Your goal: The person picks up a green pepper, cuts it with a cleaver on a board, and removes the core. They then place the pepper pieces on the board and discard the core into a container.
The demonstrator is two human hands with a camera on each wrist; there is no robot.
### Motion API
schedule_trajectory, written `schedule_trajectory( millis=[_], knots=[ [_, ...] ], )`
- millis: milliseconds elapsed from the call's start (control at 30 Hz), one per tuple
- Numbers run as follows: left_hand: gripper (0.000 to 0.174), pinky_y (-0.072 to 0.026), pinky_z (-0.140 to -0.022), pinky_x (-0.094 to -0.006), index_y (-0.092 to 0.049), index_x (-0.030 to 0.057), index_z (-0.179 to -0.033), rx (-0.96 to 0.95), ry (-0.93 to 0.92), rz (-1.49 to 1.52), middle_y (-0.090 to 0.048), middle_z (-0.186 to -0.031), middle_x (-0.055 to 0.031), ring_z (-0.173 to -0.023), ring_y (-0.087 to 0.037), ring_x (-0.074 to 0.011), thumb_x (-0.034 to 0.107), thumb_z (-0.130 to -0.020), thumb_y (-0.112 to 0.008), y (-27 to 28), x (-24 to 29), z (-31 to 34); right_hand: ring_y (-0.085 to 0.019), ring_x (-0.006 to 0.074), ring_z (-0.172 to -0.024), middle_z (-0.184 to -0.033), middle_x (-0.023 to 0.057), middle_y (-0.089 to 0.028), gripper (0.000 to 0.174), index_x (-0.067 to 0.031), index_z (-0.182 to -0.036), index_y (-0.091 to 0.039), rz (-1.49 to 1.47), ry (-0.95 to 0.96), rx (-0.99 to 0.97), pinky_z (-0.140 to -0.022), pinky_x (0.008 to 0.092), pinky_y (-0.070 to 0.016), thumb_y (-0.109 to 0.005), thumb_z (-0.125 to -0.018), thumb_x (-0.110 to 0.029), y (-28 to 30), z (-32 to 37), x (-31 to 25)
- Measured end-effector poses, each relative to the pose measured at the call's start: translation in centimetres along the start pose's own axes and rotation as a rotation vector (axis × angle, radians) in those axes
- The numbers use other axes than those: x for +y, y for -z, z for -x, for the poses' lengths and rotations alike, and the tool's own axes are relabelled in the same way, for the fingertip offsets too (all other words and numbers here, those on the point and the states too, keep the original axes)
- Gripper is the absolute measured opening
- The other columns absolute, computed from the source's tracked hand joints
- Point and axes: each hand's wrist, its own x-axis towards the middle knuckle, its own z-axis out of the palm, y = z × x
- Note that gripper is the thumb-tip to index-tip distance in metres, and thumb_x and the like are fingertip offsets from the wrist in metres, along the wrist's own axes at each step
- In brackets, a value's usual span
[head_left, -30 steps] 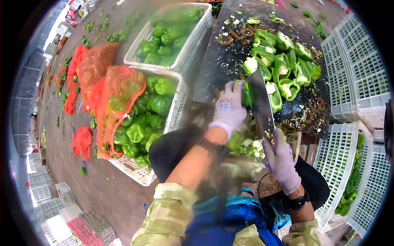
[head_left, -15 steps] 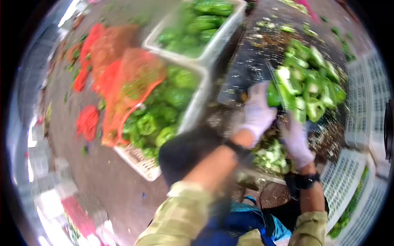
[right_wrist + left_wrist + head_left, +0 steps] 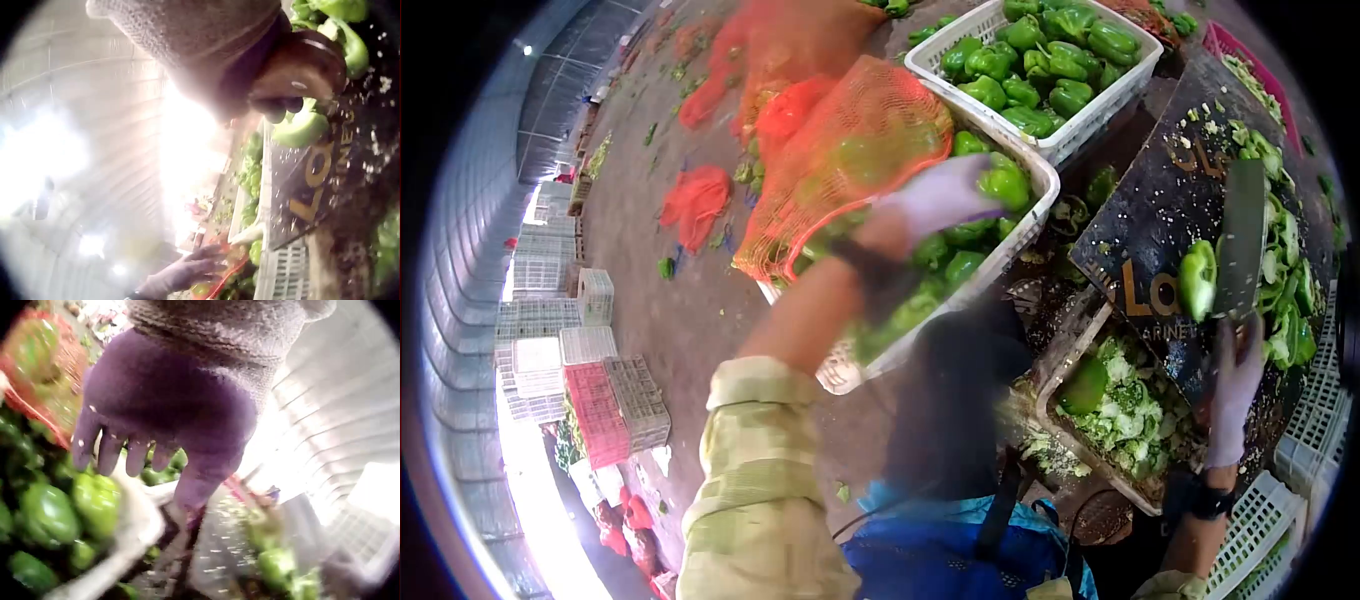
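My left hand (image 3: 945,200), gloved and blurred, reaches over the crate of whole green peppers (image 3: 1045,190), close to one pepper (image 3: 1003,182). In the left wrist view that hand (image 3: 169,406) has its fingers extended and holds nothing. A wide-bladed knife (image 3: 1240,235) is gripped in my right hand (image 3: 1235,385), its blade over the dark board (image 3: 1145,215). The right wrist view shows the hand (image 3: 219,69) round the brown handle (image 3: 300,69). A pepper piece (image 3: 1197,280) lies left of the blade, and cut peppers (image 3: 1285,300) are piled on its right.
Another white crate (image 3: 1090,125) of whole peppers stands behind the first. An orange mesh bag (image 3: 855,150) covers part of the near crate. Below the board, a container (image 3: 1075,345) holds pepper scraps (image 3: 1125,415). White crates (image 3: 1250,540) stand at lower right.
My left hand has left the pepper on the board and moved left over the crate. The right hand still grips the knife. The head view has swung left, shifting the board rightward.
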Motion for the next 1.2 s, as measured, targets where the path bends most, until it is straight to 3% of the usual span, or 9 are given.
schedule_trajectory(
  millis=[133, 200, 233, 467, 600, 700, 800, 1000, 1200],
  knots=[
    [0.078, -0.0437, -0.097, -0.04, -0.049, 0.0038, -0.132, 0.049, 0.254, -0.555, -0.06, -0.12, -0.0215, -0.112, -0.058, -0.0288, 0.042, -0.069, -0.075, -0.5, -12.2, 4.8, -0.052, 0.0049, -0.051, -0.082, 0.0045, -0.063, 0.045, -0.0045, -0.13, -0.046, -0.289, -0.175, -0.35, -0.043, 0.0203, -0.0408, -0.061, -0.088, -0.012, -3.2, 4.8, -4.2],
    [0.06, -0.0438, -0.094, -0.0532, -0.052, 0.0131, -0.131, 0.067, 0.34, -0.712, -0.054, -0.13, -0.0166, -0.121, -0.048, -0.0373, 0.03, -0.074, -0.065, -3.1, -12.9, 4.9, -0.064, 0.0263, -0.069, -0.089, 0.0159, -0.067, 0.046, -0.0009, -0.126, -0.047, 0.245, 0.275, -0.302, -0.063, 0.0361, -0.051, -0.062, -0.088, -0.02, -4.7, 4.8, 0.2],
    [0.057, -0.0424, -0.093, -0.0586, -0.052, 0.0146, -0.13, 0.037, 0.33, -0.878, -0.053, -0.131, -0.0144, -0.121, -0.047, -0.0393, 0.03, -0.077, -0.063, -5.0, -14.8, 4.4, -0.066, 0.035, -0.085, -0.098, 0.0203, -0.067, 0.047, 0.0008, -0.125, -0.047, 0.32, 0.031, -0.441, -0.073, 0.041, -0.0503, -0.063, -0.088, -0.022, -4.2, 5.0, -3.2],
    [0.043, -0.0485, -0.082, -0.0566, -0.058, 0.0188, -0.119, -0.052, 0.32, -1.311, -0.057, -0.114, -0.0063, -0.11, -0.051, -0.033, 0.02, -0.078, -0.065, -6.9, -16.1, 5.2, -0.065, 0.0365, -0.092, -0.102, 0.0224, -0.065, 0.044, -0.0006, -0.125, -0.049, 0.288, 0.11, -0.025, -0.078, 0.041, -0.0491, -0.06, -0.089, -0.023, -0.2, 3.8, 3.0],
    [0.057, -0.0482, -0.091, -0.0426, -0.059, 0.0149, -0.122, 0.083, 0.386, -0.665, -0.057, -0.124, -0.0122, -0.114, -0.053, -0.0353, 0.015, -0.066, -0.072, -3.3, -11.8, 6.5, -0.063, 0.0398, -0.094, -0.099, 0.0219, -0.065, 0.046, -0.0065, -0.127, -0.048, 0.23, -0.144, -0.063, -0.08, 0.0452, -0.049, -0.061, -0.088, -0.027, 1.1, 4.8, 1.8],
    [0.071, -0.0494, -0.084, -0.0264, -0.047, -0.0021, -0.133, 0.255, 0.183, 0.403, -0.06, -0.116, -0.0116, -0.097, -0.059, -0.0168, 0.006, -0.066, -0.07, -1.5, -9.6, 6.1, -0.061, 0.0438, -0.093, -0.098, 0.0228, -0.065, 0.045, -0.0082, -0.126, -0.047, 0.316, -0.082, -0.034, -0.079, 0.0506, -0.048, -0.06, -0.088, -0.027, 0.8, 4.6, 4.1],
    [0.06, -0.0523, -0.087, -0.0369, -0.041, 0.0031, -0.135, 0.116, 0.044, 0.848, -0.056, -0.12, -0.0155, -0.105, -0.06, -0.0248, 0.005, -0.079, -0.061, -1.6, 2.6, 5.8, -0.067, 0.0333, -0.073, -0.094, 0.0178, -0.067, 0.041, -0.0083, -0.126, -0.049, 0.092, -0.202, -0.084, -0.07, 0.0425, -0.0507, -0.059, -0.089, -0.024, 1.0, 4.7, 2.8],
    [0.039, -0.0546, -0.061, -0.0347, -0.05, 0.0099, -0.122, 0.005, -0.144, 1.11, -0.059, -0.104, -0.011, -0.084, -0.06, -0.0204, 0.024, -0.086, -0.057, -17.0, 13.6, -2.7, -0.065, 0.0235, -0.056, -0.081, 0.0165, -0.066, 0.04, -0.0048, -0.125, -0.05, -0.041, -0.192, -0.05, -0.055, 0.0367, -0.0511, -0.059, -0.089, -0.021, 1.7, 6.3, 2.4],
    [0.065, -0.0371, -0.103, -0.0399, -0.028, -0.0026, -0.142, 0.456, -0.136, 0.912, -0.046, -0.133, -0.0264, -0.119, -0.05, -0.0386, 0.03, -0.093, -0.055, -30.4, 14.9, -4.1, -0.065, 0.0359, -0.074, -0.083, 0.0196, -0.065, 0.037, -0.0042, -0.122, -0.049, 0.09, -0.04, -0.001, -0.064, 0.043, -0.0497, -0.058, -0.09, -0.019, 3.8, 8.5, 2.3]
  ],
)
